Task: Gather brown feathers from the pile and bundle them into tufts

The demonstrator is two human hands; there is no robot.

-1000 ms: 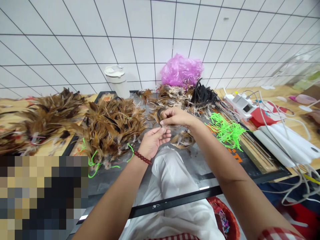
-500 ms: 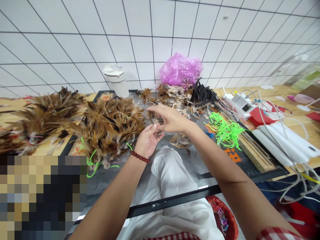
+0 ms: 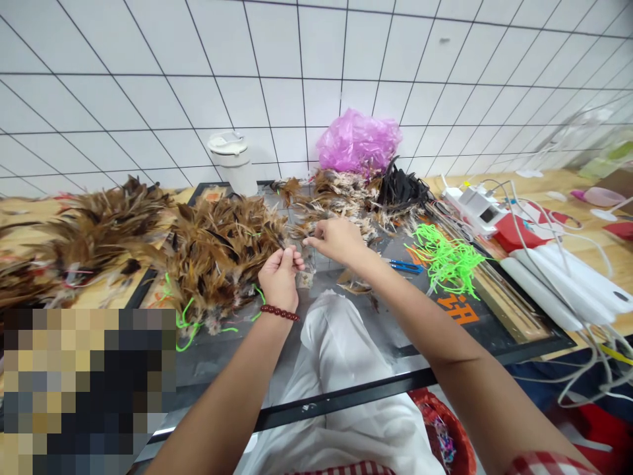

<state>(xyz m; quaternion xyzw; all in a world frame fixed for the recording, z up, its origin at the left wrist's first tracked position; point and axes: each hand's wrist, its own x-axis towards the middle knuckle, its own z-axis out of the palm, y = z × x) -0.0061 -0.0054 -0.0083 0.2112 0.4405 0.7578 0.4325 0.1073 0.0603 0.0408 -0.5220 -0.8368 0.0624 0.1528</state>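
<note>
My left hand (image 3: pixel 281 277), with a dark red bead bracelet (image 3: pixel 279 312) at its wrist, is closed with the thumb pressed on the fingers; what it pinches is too small to make out. Just right of it, my right hand (image 3: pixel 340 241) has its fingers curled and thumb tip close together, and anything between them is hidden. Brown feather bunches (image 3: pixel 212 251) lie against the left hand's far side. Beyond the right hand spreads a pile of brown and pale feathers (image 3: pixel 336 188). A few loose feathers (image 3: pixel 352 282) lie beneath the right forearm.
Bright green ties (image 3: pixel 445 257) and a blue cutter-like tool (image 3: pixel 405 266) lie right. At the back are black feathers (image 3: pixel 403 188), a pink plastic bag (image 3: pixel 359 142) and a white lidded cup (image 3: pixel 232 161). White power strips with cables (image 3: pixel 548 284) sit far right; a red basket (image 3: pixel 462 448) stands below.
My hands have moved apart slightly; the left shifted left and closed more. The right hand's raised fingers have curled in. More of the blue tool shows.
</note>
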